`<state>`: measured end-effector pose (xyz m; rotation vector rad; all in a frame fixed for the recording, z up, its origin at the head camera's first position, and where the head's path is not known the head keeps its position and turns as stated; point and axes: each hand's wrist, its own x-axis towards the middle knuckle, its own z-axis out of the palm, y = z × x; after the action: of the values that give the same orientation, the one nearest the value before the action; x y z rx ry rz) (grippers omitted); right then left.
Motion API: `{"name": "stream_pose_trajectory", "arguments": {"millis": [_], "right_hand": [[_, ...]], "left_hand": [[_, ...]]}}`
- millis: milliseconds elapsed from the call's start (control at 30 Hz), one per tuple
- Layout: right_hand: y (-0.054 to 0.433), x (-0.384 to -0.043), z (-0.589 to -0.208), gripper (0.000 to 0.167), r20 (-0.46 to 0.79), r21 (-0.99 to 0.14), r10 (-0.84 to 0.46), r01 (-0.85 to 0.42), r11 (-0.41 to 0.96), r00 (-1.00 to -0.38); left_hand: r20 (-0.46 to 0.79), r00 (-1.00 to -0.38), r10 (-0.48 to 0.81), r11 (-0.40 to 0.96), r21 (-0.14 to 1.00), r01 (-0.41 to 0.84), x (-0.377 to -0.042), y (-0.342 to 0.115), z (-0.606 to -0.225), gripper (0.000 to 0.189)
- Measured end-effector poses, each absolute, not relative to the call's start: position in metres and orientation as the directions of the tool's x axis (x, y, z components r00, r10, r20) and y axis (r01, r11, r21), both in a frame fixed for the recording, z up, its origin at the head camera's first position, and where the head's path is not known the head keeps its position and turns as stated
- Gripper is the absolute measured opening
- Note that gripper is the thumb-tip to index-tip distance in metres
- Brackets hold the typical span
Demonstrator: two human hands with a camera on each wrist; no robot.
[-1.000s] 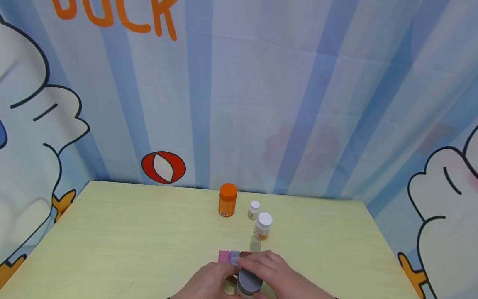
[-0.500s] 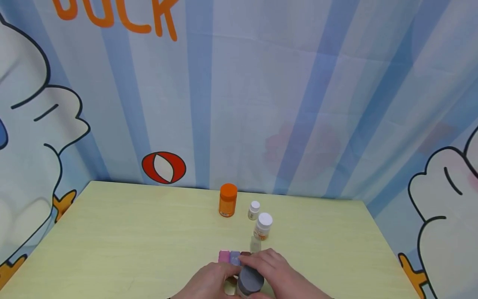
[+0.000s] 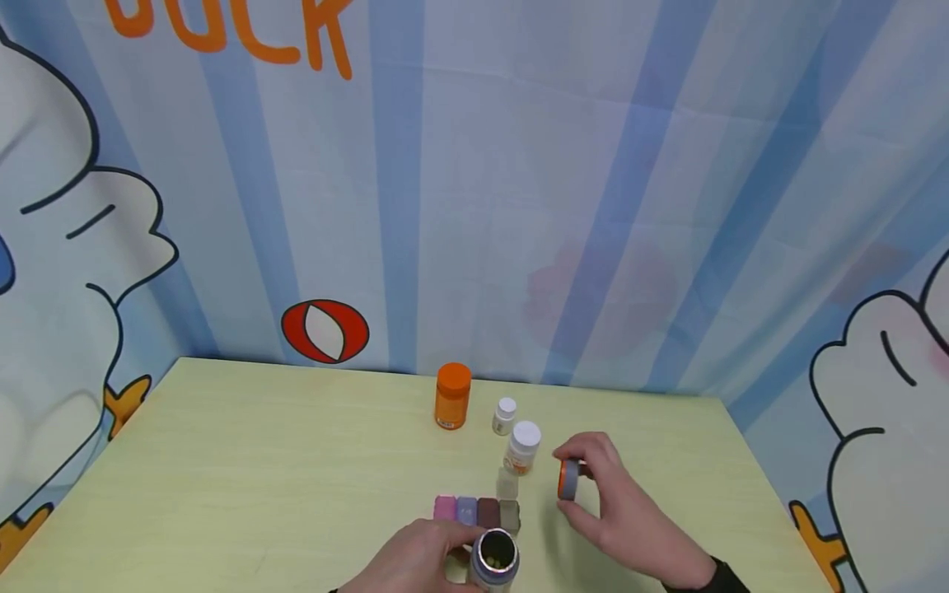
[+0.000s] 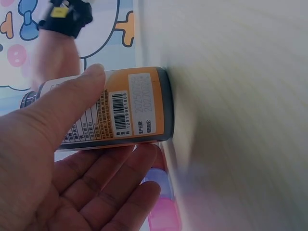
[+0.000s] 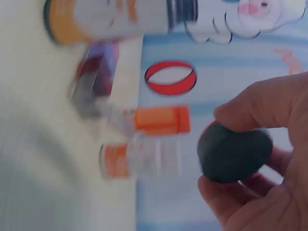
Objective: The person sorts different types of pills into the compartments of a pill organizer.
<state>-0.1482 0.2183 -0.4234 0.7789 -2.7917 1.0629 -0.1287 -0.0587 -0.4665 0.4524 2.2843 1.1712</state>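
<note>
Uncapped bottle (image 4: 127,108) sits in the left hand (image 3: 418,560), which I see curled round its body, thumb across the label. Its long axis runs upright, mouth up, base on or close to the tabletop (image 3: 296,461); I can't tell whether it touches. Looking down the mouth, I make out small yellowish pieces. Just beyond that hand lies the coloured pill box (image 3: 487,512), pink, lilac, brown and grey compartments in its far row; what they hold I can't tell. A clear flap seems to be raised behind the grey one. Farther ahead stand the orange bottle (image 3: 452,399), the small white bottle (image 3: 504,417) and the larger white-capped bottle (image 3: 522,449), all capped. Rightmost, the right hand (image 3: 626,519) pinches the grey cap (image 3: 569,480) by its edge, orange inside facing left. Both box and uncapped bottle lie to that hand's left, nearer the left hand.
</note>
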Motion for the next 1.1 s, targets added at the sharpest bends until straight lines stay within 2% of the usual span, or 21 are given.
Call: {"name": "stream_pose_trajectory", "arguments": {"millis": [133, 267, 533, 667, 833, 967, 1100], "right_hand": [[0.242, -0.170, -0.441, 0.042, 0.145, -0.641, -0.297, -0.318, 0.698, -0.944], [0.259, -0.184, -0.462, 0.033, 0.076, -0.611, -0.200, -0.204, 0.765, -0.977], [0.273, -0.192, -0.485, 0.036, 0.028, -0.552, -0.133, -0.126, 0.824, -0.991], [0.269, -0.191, -0.489, 0.035, 0.086, -0.513, -0.145, -0.168, 0.842, -0.986], [0.247, -0.175, -0.480, 0.038, 0.166, -0.480, -0.237, -0.288, 0.829, -0.957], [0.224, -0.153, -0.468, 0.051, 0.050, -0.547, -0.438, -0.391, 0.740, -0.898], [0.205, -0.135, -0.461, 0.062, -0.076, -0.673, -0.596, -0.400, 0.622, -0.799]], "left_hand": [[-0.307, -0.808, 0.504, 0.563, 0.825, 0.038, -0.129, -0.058, -0.467, 0.042], [-0.313, -0.805, 0.503, 0.557, 0.830, 0.026, -0.129, -0.058, -0.468, 0.041], [-0.314, -0.806, 0.503, 0.550, 0.835, 0.018, -0.128, -0.058, -0.468, 0.042], [-0.320, -0.803, 0.502, 0.545, 0.838, 0.007, -0.128, -0.058, -0.468, 0.042], [-0.330, -0.803, 0.496, 0.554, 0.833, 0.001, -0.129, -0.056, -0.468, 0.041], [-0.320, -0.815, 0.482, 0.570, 0.822, 0.014, -0.128, -0.057, -0.463, 0.053], [-0.261, -0.850, 0.458, 0.545, 0.838, 0.036, -0.131, -0.069, -0.449, 0.073]]}}
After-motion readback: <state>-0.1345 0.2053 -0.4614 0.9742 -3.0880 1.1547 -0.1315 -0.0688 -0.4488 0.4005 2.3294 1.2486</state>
